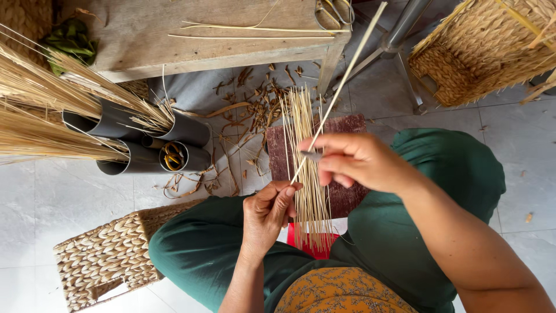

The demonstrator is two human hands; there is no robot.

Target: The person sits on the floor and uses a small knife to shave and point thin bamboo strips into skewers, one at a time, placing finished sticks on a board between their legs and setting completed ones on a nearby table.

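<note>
- Holding one long pale stick slantwise over my lap, my left hand pinches its lower end between thumb and forefinger, fingers clenched round it.
- My right hand is closed higher up on the same stick, and a small dark blade shows at the fingertips, lying against it; I judge I am scraping this stick, though how much of it is dressed I cannot tell.
- Its far end reaches up past the corner of the wooden desk.
- Done so far, by my reckoning: a thin sheaf of finished sticks lies across a dark reddish board between my knees, touching it, with its near ends over something red.
- Brown shavings and curled strips litter the tiled floor just beyond the board, so a fair share of stripping looks finished.
- Left to do, as I judge it: far more. Grey tubes at my left are stuffed with thick bundles of straw-coloured sticks, well apart from the small sheaf.
- A pair of scissors and a few loose stalks rest on the desk, untouched.
- Woven baskets stand at lower left and upper right.
</note>
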